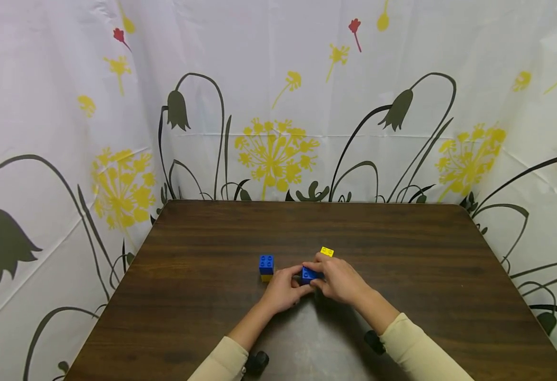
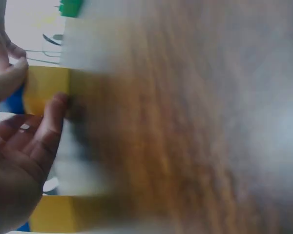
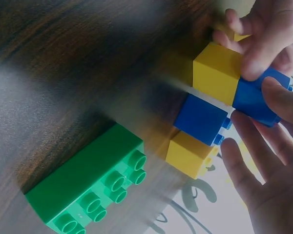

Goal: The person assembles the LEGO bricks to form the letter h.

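Near the table's middle, my left hand and my right hand meet around a blue brick. The right wrist view shows this blue brick on top of a yellow brick. My left hand pinches the yellow brick between thumb and fingers. Thumb and fingers of my right hand hold the blue one. Left of the hands stands a stack with a blue brick over a yellow brick.
Behind my right hand lies a yellow brick. In the right wrist view it stands beside another blue brick, with a long green brick nearby. A patterned curtain hangs behind the brown table.
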A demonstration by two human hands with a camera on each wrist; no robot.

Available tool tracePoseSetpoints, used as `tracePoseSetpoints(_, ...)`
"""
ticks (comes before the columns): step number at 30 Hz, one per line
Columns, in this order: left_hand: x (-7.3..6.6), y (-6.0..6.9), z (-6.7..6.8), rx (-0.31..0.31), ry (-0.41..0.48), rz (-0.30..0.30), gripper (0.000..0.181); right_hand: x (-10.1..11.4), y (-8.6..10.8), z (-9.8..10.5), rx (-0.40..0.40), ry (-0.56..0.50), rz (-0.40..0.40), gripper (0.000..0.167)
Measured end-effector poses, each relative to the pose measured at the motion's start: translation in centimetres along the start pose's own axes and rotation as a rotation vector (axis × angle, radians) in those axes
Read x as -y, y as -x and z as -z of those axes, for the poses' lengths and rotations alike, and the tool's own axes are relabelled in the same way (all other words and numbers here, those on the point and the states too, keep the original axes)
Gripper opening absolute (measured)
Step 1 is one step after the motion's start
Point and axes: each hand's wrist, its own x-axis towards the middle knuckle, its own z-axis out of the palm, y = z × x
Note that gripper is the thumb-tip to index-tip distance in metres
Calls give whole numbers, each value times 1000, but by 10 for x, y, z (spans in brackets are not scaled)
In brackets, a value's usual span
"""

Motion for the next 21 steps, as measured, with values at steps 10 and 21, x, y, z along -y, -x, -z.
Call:
tracePoseSetpoints(10, -34, 25, 51, -424, -348, -79, 32, 0, -2, 1, 9, 13, -12, 45)
tracePoseSetpoints(21, 17, 15, 74, -210, -122, -4, 61, -2, 0, -1, 28, 10, -40, 47)
